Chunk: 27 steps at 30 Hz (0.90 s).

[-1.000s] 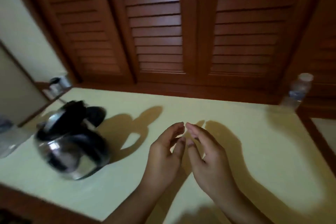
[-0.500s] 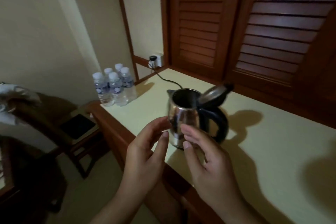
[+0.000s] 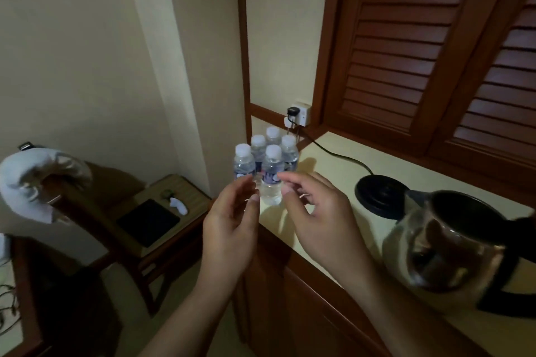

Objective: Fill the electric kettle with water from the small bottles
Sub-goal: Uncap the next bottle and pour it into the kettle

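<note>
The view has been swung from the shiny steel electric kettle [image 3: 446, 246], now at right, to five small clear white-capped bottles [image 3: 271, 162] at the cream counter [image 3: 327, 180] corner. The left hand [image 3: 229, 229] and right hand [image 3: 316, 220] are held before them, fingers apart and empty. A first pick-up is judged next.

The left hand [image 3: 229, 229] and right hand [image 3: 316, 220] are now held just short of the small bottles [image 3: 272, 166], one of which is seen between the fingertips, where the electric kettle [image 3: 446, 252] was framed half a second ago, the kettle now being found well right of the right fingers.
</note>
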### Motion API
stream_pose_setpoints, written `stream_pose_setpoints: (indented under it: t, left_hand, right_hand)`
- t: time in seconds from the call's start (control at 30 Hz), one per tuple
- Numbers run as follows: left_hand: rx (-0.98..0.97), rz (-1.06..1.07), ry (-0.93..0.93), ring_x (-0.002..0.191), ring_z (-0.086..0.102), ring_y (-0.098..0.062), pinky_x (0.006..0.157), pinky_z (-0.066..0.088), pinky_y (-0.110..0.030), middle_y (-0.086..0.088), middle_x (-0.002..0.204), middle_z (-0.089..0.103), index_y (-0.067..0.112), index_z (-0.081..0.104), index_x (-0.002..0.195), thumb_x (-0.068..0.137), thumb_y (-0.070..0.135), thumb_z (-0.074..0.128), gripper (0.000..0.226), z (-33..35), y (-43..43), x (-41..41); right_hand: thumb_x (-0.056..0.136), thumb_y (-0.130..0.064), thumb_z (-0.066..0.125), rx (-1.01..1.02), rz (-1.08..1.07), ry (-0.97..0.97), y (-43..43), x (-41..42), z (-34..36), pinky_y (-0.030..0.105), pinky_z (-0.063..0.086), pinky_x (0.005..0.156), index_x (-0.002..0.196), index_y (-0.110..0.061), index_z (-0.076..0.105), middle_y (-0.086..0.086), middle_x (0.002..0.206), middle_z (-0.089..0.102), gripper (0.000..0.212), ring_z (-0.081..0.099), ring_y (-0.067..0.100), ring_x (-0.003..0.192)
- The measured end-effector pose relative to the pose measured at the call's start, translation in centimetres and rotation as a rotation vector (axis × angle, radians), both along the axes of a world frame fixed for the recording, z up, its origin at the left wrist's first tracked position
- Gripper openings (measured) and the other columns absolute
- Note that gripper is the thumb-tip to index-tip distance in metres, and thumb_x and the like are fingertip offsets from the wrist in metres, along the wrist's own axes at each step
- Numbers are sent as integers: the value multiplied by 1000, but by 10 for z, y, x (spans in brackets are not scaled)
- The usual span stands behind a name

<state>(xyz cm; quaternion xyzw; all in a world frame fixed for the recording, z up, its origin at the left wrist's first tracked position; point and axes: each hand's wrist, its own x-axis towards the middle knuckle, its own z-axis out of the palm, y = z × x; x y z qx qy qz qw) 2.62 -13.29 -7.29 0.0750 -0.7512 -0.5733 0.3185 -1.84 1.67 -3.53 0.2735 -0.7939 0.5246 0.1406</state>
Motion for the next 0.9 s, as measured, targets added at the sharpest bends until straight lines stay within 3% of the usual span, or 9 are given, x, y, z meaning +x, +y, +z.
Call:
stream_pose_setpoints:
  t: [0.13,0.27,0.4,0.57,0.73,0.83,0.9]
  left_hand:
    - [21,55,-12,111,65,13,90,49,-4,19,117,72,29,66,131,104,13,64,32,0,-37,-21]
    - [7,122,-57,115,64,6,98,53,-20,14,124,70,29,62,141,104,18,64,38,-7,-60,-38]
    - [6,127,-103,118,62,5,101,53,-25,9,130,68,29,59,144,104,18,63,41,-13,-70,-41]
    - [-34,74,-175,112,63,5,93,53,-15,10,129,65,30,57,145,100,18,69,48,-23,-79,-36]
    - [-69,-108,-205,129,59,-3,104,54,-26,13,143,57,30,47,152,85,36,86,78,-32,-69,-33]
    - [-63,-190,-115,126,61,-4,101,57,-26,15,136,62,28,51,145,84,36,87,72,-23,-49,-29]
    - [7,-290,-50,121,66,-7,98,59,-30,13,129,68,26,54,141,89,25,83,60,-14,-32,-26]
  right_hand:
    - [101,-28,57,116,-13,-14,-54,-38,5,34,57,90,131,-25,67,-5,114,74,31,69,7,102]
    - [102,-43,49,439,-114,81,-90,-71,12,37,57,86,142,-27,56,6,108,76,44,69,23,103]
    - [98,-51,47,668,-190,196,-108,-89,11,35,53,73,120,-20,63,7,100,72,41,68,30,94]
    - [92,-52,56,627,-224,246,-108,-89,8,31,50,62,97,-19,54,3,81,65,34,63,24,73]
    - [90,-52,60,542,-201,221,-88,-65,15,23,37,51,92,-24,51,-4,70,54,30,57,16,65]
    - [88,-62,58,463,-192,151,-71,-44,27,25,52,55,92,-32,48,-4,79,60,32,63,11,69]
    - [85,-66,57,409,-170,128,-59,-32,37,29,58,58,92,-35,47,-4,81,62,34,65,10,70]
